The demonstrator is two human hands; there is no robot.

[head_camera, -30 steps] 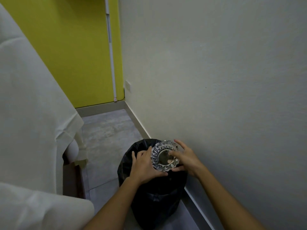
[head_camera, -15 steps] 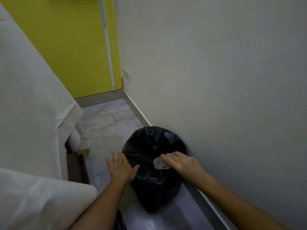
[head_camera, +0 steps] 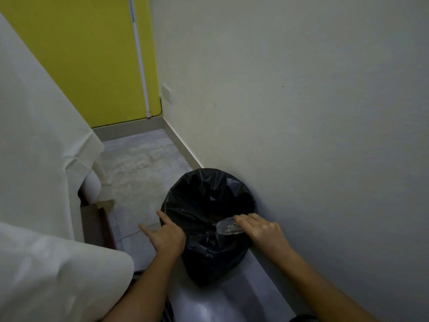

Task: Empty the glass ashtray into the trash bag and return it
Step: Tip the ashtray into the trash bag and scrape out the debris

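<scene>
Head view, the only one supplied. The glass ashtray (head_camera: pixel 228 227) is seen tipped over the near rim of the trash bag (head_camera: pixel 204 196), held above the dark opening and partly hidden under the right hand (head_camera: pixel 261 228). The fingers of that hand are closed over the ashtray's upper edge; the grip is from above, and how far the thumb wraps underneath cannot be told. The left hand (head_camera: pixel 166 233) is placed against the bag's outer left side, forefinger and another finger spread, nothing held in it; it is judged to be steadying the bag. The bag stands on the grey floor (head_camera: pixel 139 163), close against the white wall (head_camera: pixel 301 112). White draped fabric (head_camera: pixel 34 135) fills the left of the frame.

Judged stage: the emptying is under way; the return is not yet done.

Risks noted:
- Ashtray slipping. Smooth, heavy glass is gripped one-handed from above while inverted; a loosened hold would drop it into the bag, or onto the hard floor, where it could break.
- Spill outside the bag. The ashtray is held near the rim, not over the centre, so ash could fall down the outer plastic.
- Bag collapsing or tipping. The thin plastic looks slack; pressure from either hand could fold the rim inward.
- Whether any contents remain cannot be seen.
</scene>
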